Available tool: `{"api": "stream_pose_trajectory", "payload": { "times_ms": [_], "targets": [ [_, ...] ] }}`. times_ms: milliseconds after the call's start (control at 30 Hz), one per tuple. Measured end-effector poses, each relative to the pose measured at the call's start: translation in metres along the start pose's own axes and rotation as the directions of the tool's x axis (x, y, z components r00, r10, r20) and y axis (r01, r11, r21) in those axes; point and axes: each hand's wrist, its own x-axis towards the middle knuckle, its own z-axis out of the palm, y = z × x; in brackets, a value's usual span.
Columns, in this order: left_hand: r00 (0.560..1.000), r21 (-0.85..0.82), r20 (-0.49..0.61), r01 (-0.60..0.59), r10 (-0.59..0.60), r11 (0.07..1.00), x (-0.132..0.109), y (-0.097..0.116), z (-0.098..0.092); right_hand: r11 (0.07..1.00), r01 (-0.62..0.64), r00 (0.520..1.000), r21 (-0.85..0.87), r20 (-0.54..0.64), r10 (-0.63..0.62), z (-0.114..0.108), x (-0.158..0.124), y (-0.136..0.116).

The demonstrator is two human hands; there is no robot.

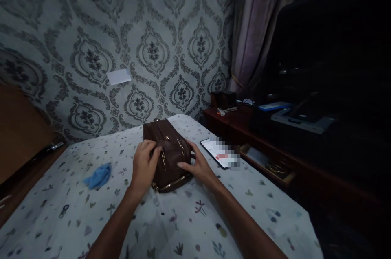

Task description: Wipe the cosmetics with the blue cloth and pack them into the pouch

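Note:
A brown leather backpack-style bag [171,145] with gold-coloured zips lies on the white patterned bed sheet [171,234]. My left hand [144,164] grips its left side, fingers bent over the upper face near a short slanting zip. Around the right edge wraps my right hand [199,165], its thumb lying on the bag's face and its other fingers partly hidden behind the side. A long gold zip [174,184] curves along the end nearest me. Whether the zips are fully closed I cannot tell.
A crumpled blue cloth [98,176] lies to the left. Right of the bag is a phone [215,153] with a lit screen. A dark red wooden desk [235,122] with a partly open drawer [269,165] stands beside the bed. Patterned wallpaper [183,55] rises behind.

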Motion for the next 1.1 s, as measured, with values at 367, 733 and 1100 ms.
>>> {"api": "stream_pose_trajectory", "payload": {
  "times_ms": [367, 733, 1100],
  "targets": [
    [0.994, -0.167, 0.107, 0.042, -0.024, 0.985, 0.001, 0.005, -0.012, 1.000, 0.017, 1.000, 0.010, -0.026, -0.017, 0.003, -0.001, 0.000],
    [0.985, 0.201, 0.119, -0.144, 0.122, 0.969, -0.005, 0.021, -0.006, 1.000, 0.012, 1.000, 0.012, 0.016, -0.013, 0.001, -0.003, -0.006],
    [0.948, 0.342, 0.271, -0.258, 0.168, 0.904, 0.018, 0.045, 0.031, 0.997, 0.073, 0.997, -0.036, 0.005, -0.072, 0.002, -0.001, 0.013]
  ]
}}
